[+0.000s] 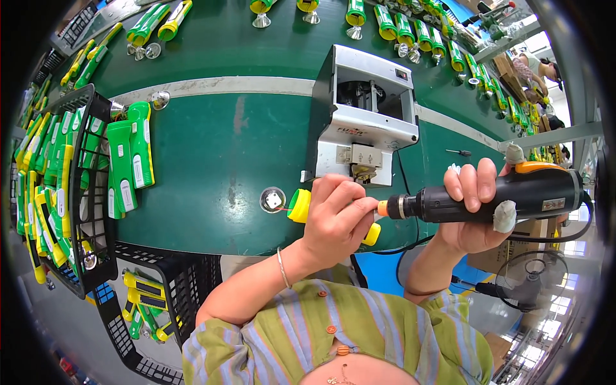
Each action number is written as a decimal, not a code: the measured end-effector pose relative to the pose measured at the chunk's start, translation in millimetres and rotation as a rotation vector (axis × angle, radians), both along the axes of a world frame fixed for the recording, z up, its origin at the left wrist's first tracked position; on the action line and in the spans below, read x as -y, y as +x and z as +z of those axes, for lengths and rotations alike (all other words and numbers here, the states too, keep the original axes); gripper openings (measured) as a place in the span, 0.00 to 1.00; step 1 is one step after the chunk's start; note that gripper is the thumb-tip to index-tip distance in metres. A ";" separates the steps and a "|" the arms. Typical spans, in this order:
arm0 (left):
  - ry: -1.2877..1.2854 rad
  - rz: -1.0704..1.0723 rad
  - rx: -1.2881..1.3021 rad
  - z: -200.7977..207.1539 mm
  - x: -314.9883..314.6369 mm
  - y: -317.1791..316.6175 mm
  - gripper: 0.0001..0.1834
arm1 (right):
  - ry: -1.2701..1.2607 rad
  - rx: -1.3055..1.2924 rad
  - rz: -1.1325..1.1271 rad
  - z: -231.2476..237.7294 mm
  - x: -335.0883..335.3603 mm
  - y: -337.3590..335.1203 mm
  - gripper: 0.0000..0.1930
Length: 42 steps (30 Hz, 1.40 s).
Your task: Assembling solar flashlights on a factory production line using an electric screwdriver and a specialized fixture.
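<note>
My right hand (478, 199) is wrapped round a black electric screwdriver (520, 196) held level, its nose pointing left. Pale tape or finger cots cover the tips of some right-hand fingers. My left hand (337, 221) is closed round a yellow and green flashlight body (299, 206), which shows on both sides of the hand. The thumb and forefinger pinch together at the screwdriver's orange tip (383, 208); the bit and any screw are hidden there. Just left of the flashlight's open end, a round reflector with a white LED plate (273, 200) lies on the bench, joined by a red wire.
A grey screw feeder (366, 109) stands beyond my hands. Green flashlights (140, 144) lie at left beside a black crate (96, 192) full of more. Another crate (186, 282) sits lower. Rows of flashlights (404, 32) line the far belt, with a small screwdriver (459, 153) at right.
</note>
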<state>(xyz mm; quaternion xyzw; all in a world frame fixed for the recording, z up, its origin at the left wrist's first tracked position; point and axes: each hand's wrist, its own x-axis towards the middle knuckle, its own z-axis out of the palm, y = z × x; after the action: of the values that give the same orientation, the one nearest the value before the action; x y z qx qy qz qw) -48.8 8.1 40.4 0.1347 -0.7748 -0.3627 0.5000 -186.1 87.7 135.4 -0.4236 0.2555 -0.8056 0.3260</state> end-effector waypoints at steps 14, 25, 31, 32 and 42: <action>-0.614 0.231 0.236 53.6 94.2 -24.4 0.08 | 0.216 -0.307 -0.196 -12.5 17.9 1.7 0.16; -0.603 -0.248 0.419 -19.1 -33.8 2.4 0.24 | 0.461 -0.594 0.260 3.0 65.1 -18.1 0.23; -0.556 -0.183 0.822 -45.0 -37.8 -3.7 0.31 | 0.473 -0.281 0.107 -18.4 48.4 8.7 0.13; -0.575 -0.176 0.807 -47.0 -37.9 -3.7 0.32 | 0.448 -0.152 0.139 -20.0 43.0 15.0 0.14; -0.591 -0.117 0.560 -68.8 -43.1 -11.5 0.14 | 0.446 -0.172 0.114 -43.5 37.4 38.6 0.13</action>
<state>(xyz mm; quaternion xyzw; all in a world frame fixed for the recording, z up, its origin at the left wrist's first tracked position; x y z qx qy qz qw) -60.3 51.3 -28.4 0.0343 -0.9582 -0.1015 0.2652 -147.5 50.2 91.9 -0.4220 0.4297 -0.6704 0.4334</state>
